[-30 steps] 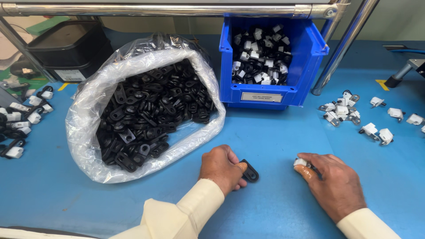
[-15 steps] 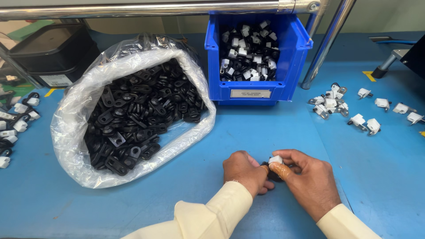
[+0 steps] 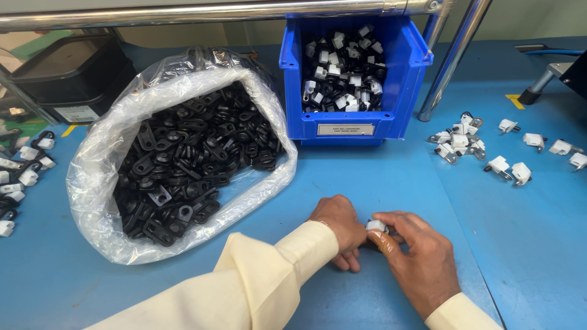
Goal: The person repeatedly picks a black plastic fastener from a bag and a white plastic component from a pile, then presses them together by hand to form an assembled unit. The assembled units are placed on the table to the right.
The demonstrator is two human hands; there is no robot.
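Down near the bottom edge of the head view, the person's left hand [image 3: 338, 227] and right hand [image 3: 414, 260] are meeting on the blue tabletop [image 3: 379, 171], knuckles nearly touching. Between them the fingers of both hands are closing around a small white plastic piece [image 3: 376, 226], which is showing only partly; whether a black part is sitting under it cannot be told. Cream sleeves are covering both forearms. To the left of the hands, a clear plastic bag [image 3: 98, 183] is lying open on the tabletop, holding a heap of black plastic clips [image 3: 183, 165]. Behind the hands, a blue bin [image 3: 293, 104] is standing against a metal rail, holding mixed black-and-white assembled parts [image 3: 342, 73]. To the right, well apart from the hands, loose white clips [image 3: 483, 146] are lying scattered on the tabletop. At the far left edge, more white-and-black pieces [image 3: 24, 171] are lying in a group, and a black container [image 3: 67, 79] is standing behind them.
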